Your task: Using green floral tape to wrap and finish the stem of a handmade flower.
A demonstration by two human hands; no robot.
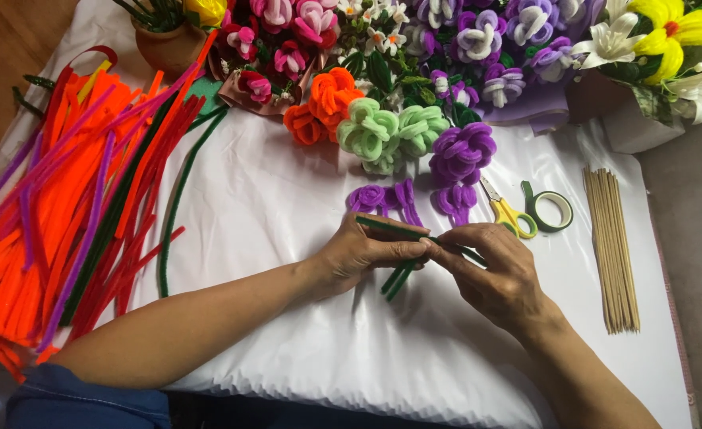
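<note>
A: Hands status?

B: Both are at frame centre, over the white cloth (303, 199). The left hand (364, 253) is closed, thumb and fingers pinching a dark green pipe cleaner (402, 232). The right hand (494, 270) is closed on the same stem from the 3 o'clock side. The fingertips of the two hands meet on it.

A: Stem orientation?

B: The upper run lies roughly level, running from the left knuckles toward the right hand. The lower ends stick out below the fingertips, pointing to 7 o'clock. It looks folded or doubled; the exact bend is hidden by the fingers.

A: What is around them?

B: At 12 o'clock from the hands, small purple pipe-cleaner blooms (382, 199) lie flat on the cloth. Further up is a larger purple flower (462, 151), then two light green flowers (390, 131), then orange ones (323, 103). Finished bouquets (478, 40) line the top edge.

A: Tools?

B: Yellow-handled scissors (506, 210) sit at 1 o'clock from the right hand, just beside a roll of green tape (548, 210). A bundle of wooden sticks (611, 246) is at 3 o'clock, well apart from the hand.

A: Stock?

B: A big pile of loose pipe cleaners (65, 206) lies at 9 o'clock, mostly orange and red, with some purple and green. One long green stem (177, 206) lies between the pile and the left forearm.
</note>
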